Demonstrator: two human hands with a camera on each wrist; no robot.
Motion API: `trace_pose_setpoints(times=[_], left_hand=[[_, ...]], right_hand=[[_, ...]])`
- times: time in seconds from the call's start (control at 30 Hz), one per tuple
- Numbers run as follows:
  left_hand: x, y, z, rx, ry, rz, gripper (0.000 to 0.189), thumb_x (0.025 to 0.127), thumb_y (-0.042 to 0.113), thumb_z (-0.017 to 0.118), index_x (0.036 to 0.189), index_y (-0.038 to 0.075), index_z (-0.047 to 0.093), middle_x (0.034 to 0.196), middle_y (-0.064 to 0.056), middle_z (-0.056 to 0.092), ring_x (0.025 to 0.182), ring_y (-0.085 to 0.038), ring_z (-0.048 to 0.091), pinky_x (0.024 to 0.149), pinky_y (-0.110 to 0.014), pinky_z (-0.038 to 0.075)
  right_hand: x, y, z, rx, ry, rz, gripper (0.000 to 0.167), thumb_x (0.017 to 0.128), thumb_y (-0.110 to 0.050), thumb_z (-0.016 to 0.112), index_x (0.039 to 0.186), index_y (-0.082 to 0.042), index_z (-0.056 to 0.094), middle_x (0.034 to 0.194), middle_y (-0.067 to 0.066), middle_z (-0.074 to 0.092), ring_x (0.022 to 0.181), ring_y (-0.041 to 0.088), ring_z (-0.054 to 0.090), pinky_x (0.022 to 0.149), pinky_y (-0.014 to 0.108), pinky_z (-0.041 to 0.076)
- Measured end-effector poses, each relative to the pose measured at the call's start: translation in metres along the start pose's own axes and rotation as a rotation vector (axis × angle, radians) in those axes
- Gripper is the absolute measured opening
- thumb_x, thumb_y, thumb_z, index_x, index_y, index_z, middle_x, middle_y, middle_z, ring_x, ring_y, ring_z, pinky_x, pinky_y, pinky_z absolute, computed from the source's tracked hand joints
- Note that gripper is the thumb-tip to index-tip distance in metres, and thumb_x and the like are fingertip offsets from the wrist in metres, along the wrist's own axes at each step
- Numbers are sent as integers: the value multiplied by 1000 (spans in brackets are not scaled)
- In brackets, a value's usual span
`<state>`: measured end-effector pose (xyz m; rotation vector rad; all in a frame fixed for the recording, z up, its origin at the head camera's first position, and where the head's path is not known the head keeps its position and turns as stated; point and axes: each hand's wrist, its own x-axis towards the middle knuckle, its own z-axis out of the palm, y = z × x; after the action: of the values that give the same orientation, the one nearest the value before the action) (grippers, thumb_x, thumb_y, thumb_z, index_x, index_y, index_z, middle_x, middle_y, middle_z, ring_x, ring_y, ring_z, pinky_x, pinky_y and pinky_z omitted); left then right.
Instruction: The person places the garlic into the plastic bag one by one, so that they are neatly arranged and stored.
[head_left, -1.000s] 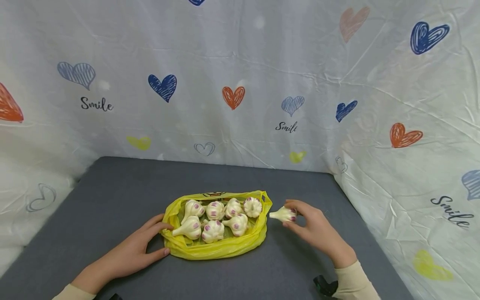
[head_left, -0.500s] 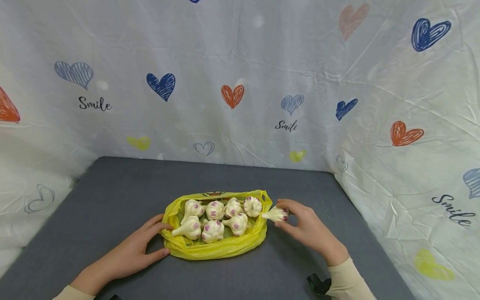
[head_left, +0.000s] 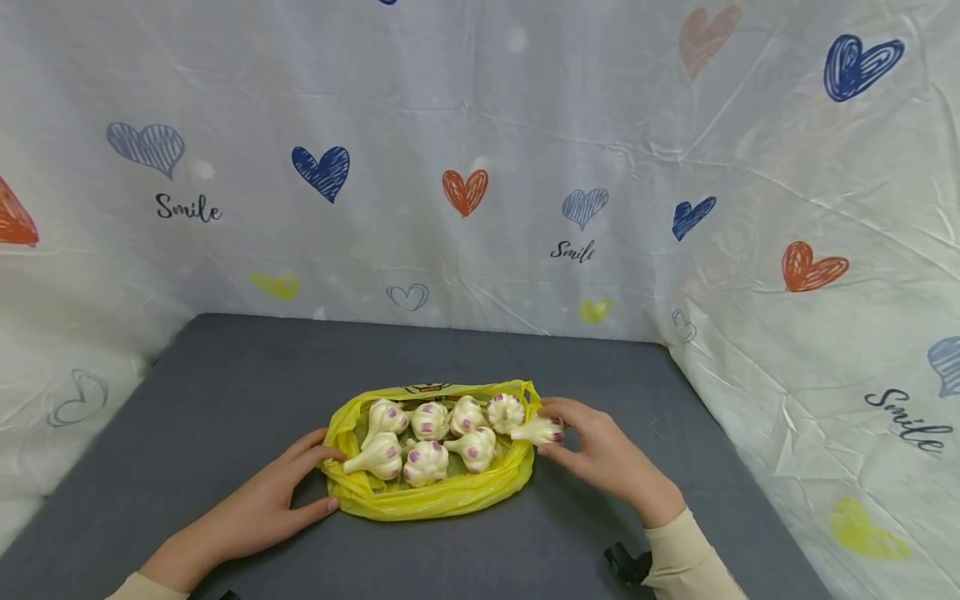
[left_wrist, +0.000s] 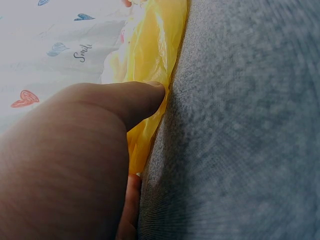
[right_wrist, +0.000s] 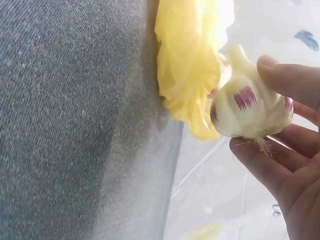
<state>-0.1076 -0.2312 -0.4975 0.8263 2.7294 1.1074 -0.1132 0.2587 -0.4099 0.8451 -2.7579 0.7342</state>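
Note:
A yellow plastic bag [head_left: 435, 505] lies on the table with its mouth spread wide, and several white garlic bulbs with purple patches, one of them a front bulb [head_left: 426, 463], sit inside. My left hand [head_left: 258, 504] holds the bag's left end, fingers over the rim and thumb against the outer side; the left wrist view shows that thumb [left_wrist: 142, 97] on the plastic. Between thumb and fingers my right hand [head_left: 603, 454] pinches another garlic bulb [right_wrist: 252, 102], its stem pointing left over the bag's right rim. Roots show at its base in the right wrist view.
The dark grey table [head_left: 300, 358] extends around the bag. A white curtain [head_left: 510, 117] printed with hearts and "Smile" hangs behind and along both sides. Near the right cuff a black strap piece [head_left: 627, 563] shows.
My right hand has carried its garlic bulb leftward, from beside the bag to its right rim. The left hand and the bag stay put.

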Motion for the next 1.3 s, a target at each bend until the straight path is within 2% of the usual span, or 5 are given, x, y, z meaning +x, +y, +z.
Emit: trace_pose_setpoints(times=[0.4,0.93,1.3], left_hand=[[-3,-2,-3,6,-11,-37,62,99,69,69,147,31,60,171,-25,33,152,-55,40,105,-73,48],[-1,-4,-2,6,-15,-36,62,99,70,69,147,32,60,172,-24,33,152,-54,40,105,-72,48],[2,-2,-1,6,-18,-37,61,99,71,69,147,34,60,172,-24,32,153,-53,40,105,-71,48]], right_hand=[[9,-4,8,-8,-27,-39,47,95,-17,89,137,-6,71,145,18,67,133,32,66,104,52,57],[15,-5,11,-14,-28,-99,48,96,-15,88,140,-6,70,146,17,66,134,34,66,104,52,57],[18,-9,16,-20,-59,-80,47,98,-18,87,140,-7,70,146,12,67,138,35,63,107,54,55]])
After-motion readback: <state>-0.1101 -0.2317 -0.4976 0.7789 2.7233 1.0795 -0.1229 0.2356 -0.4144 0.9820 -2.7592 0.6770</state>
